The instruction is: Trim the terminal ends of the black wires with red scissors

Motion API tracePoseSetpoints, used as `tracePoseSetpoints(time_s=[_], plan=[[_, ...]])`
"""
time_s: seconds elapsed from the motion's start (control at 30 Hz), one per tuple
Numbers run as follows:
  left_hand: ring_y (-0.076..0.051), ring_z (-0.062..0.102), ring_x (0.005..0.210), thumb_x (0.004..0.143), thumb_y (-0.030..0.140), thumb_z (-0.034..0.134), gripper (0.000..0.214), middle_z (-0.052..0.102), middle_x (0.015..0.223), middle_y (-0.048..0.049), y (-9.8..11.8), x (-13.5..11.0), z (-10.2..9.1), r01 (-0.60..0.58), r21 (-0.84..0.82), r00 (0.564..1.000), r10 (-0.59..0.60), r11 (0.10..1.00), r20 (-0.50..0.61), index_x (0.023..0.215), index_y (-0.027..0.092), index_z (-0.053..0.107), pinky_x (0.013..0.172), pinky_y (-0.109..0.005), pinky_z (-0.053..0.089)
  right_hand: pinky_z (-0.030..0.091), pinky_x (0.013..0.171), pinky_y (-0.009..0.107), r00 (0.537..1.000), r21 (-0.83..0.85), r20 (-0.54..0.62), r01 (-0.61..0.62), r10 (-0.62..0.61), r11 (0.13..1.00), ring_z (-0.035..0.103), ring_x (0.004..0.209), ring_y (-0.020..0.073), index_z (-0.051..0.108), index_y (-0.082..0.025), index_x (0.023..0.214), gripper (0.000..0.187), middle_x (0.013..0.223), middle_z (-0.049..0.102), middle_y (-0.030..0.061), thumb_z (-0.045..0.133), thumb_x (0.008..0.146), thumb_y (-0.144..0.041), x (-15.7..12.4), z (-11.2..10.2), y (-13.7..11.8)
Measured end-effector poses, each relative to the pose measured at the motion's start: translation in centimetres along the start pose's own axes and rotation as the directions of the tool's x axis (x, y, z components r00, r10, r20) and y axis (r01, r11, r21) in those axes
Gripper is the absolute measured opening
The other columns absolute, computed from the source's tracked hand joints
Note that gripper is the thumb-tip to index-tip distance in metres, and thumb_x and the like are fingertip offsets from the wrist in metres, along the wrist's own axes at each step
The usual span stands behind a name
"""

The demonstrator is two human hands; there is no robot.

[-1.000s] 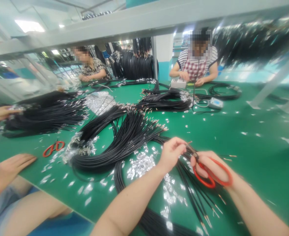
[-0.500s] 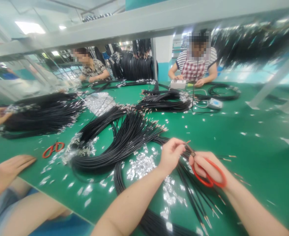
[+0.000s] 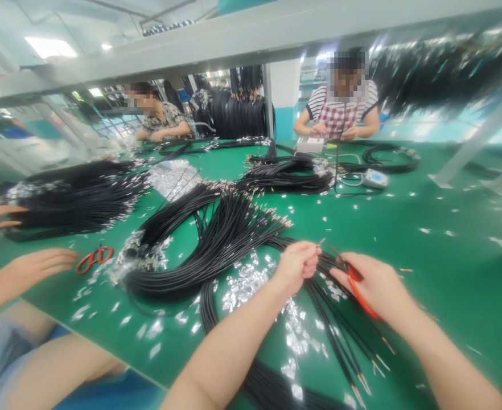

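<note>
Closed in a pinch, my left hand (image 3: 297,265) holds a black cable whose bared copper tip (image 3: 321,242) sticks out past the fingers. A little to its right, my right hand (image 3: 373,285) grips red-handled scissors (image 3: 364,296), with the blades pointing up and left, apart from the cable tip. Below both hands, loose black cables (image 3: 336,336) with stripped ends fan out over the green table. To the left curves a thick bundle of black cables (image 3: 208,265) with copper ends. Small silver foil scraps (image 3: 245,287) lie scattered beneath my left forearm.
A neighbour's hand (image 3: 41,265) reaches towards a second pair of red scissors (image 3: 95,259) at left. More cable bundles (image 3: 75,199) lie beyond. Two people work across the table. A small white device (image 3: 374,178) sits at the back, and a metal beam (image 3: 242,37) spans overhead.
The scissors have drawn back to the right, away from my left hand, and turned in my right hand. The neighbour's hand has moved closer to the other scissors.
</note>
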State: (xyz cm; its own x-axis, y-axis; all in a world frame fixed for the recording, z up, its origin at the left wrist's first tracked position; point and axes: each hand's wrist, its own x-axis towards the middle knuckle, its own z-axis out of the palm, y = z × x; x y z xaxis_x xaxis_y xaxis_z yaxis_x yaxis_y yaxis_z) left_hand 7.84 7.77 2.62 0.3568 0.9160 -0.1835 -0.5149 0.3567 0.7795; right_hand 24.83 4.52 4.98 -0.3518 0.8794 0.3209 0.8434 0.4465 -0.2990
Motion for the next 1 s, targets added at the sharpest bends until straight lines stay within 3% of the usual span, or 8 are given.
tracePoseSetpoints(time_s=[0.13, 0.23, 0.37, 0.53, 0.7, 1.0], plan=[[-0.001, 0.021, 0.034, 0.066, 0.025, 0.065, 0.019, 0.03, 0.042, 0.0085, 0.4, 0.2, -0.3, 0.103, -0.074, 0.993, -0.098, 0.992, 0.07, 0.068, 0.011, 0.052, 0.037, -0.016, 0.009, 0.034, 0.053, 0.024, 0.971, -0.271, -0.198, 0.079, -0.136, 0.959, 0.055, 0.057, 0.0139, 0.062, -0.018, 0.083, 0.024, 0.066, 0.064, 0.0028, 0.048, 0.085, -0.036, 0.0, 1.4, 0.6], [-0.001, 0.02, 0.034, 0.069, 0.019, 0.06, 0.014, 0.027, 0.042, 0.0087, 0.6, 0.4, -0.6, 0.171, -0.119, 0.98, -0.157, 0.978, 0.118, 0.065, 0.011, 0.05, 0.037, -0.015, 0.009, 0.03, 0.054, 0.025, 0.931, -0.441, -0.255, 0.13, -0.262, 0.888, 0.051, 0.054, 0.0133, 0.063, -0.018, 0.075, 0.021, 0.059, 0.059, 0.0011, 0.049, 0.084, -0.032, 0.6, 1.9, 0.4], [-0.002, 0.02, 0.034, 0.072, 0.015, 0.054, 0.012, 0.024, 0.043, 0.0081, 0.7, 0.7, -1.2, 0.244, -0.171, 0.959, -0.211, 0.955, 0.191, 0.062, 0.011, 0.048, 0.036, -0.015, 0.01, 0.026, 0.057, 0.027, 0.902, -0.554, -0.246, 0.171, -0.356, 0.815, 0.045, 0.053, 0.0131, 0.063, -0.017, 0.074, 0.02, 0.056, 0.054, 0.0011, 0.049, 0.084, -0.027, 1.5, 1.7, 0.1], [-0.002, 0.02, 0.034, 0.073, 0.014, 0.052, 0.013, 0.023, 0.044, 0.0076, 0.9, 0.9, -1.9, 0.306, -0.211, 0.932, -0.247, 0.928, 0.266, 0.061, 0.011, 0.046, 0.036, -0.014, 0.012, 0.023, 0.059, 0.028, 0.899, -0.591, -0.191, 0.215, -0.393, 0.778, 0.041, 0.055, 0.0135, 0.063, -0.016, 0.074, 0.021, 0.056, 0.052, 0.0017, 0.048, 0.084, -0.027, 2.3, 1.5, 0.1], [-0.002, 0.018, 0.034, 0.072, 0.014, 0.051, 0.013, 0.021, 0.045, 0.008, 1.2, 1.0, -2.3, 0.318, -0.194, 0.917, -0.249, 0.928, 0.313, 0.061, 0.011, 0.046, 0.035, -0.014, 0.011, 0.024, 0.059, 0.028, 0.88, -0.59, -0.17, 0.27, -0.444, 0.761, 0.041, 0.054, 0.0133, 0.064, -0.014, 0.081, 0.022, 0.057, 0.053, 0.0021, 0.048, 0.085, -0.029, 2.8, 1.2, -0.1], [-0.003, 0.016, 0.034, 0.072, 0.014, 0.052, 0.011, 0.022, 0.044, 0.0081, 0.9, 1.3, -2.9, 0.318, -0.183, 0.904, -0.239, 0.93, 0.356, 0.063, 0.012, 0.047, 0.034, -0.014, 0.009, 0.02, 0.055, 0.028, 0.885, -0.626, -0.108, 0.294, -0.453, 0.722, 0.038, 0.048, 0.012, 0.058, -0.016, 0.07, 0.018, 0.051, 0.047, -0.0005, 0.046, 0.083, -0.02, 2.6, 0.9, -0.2]])
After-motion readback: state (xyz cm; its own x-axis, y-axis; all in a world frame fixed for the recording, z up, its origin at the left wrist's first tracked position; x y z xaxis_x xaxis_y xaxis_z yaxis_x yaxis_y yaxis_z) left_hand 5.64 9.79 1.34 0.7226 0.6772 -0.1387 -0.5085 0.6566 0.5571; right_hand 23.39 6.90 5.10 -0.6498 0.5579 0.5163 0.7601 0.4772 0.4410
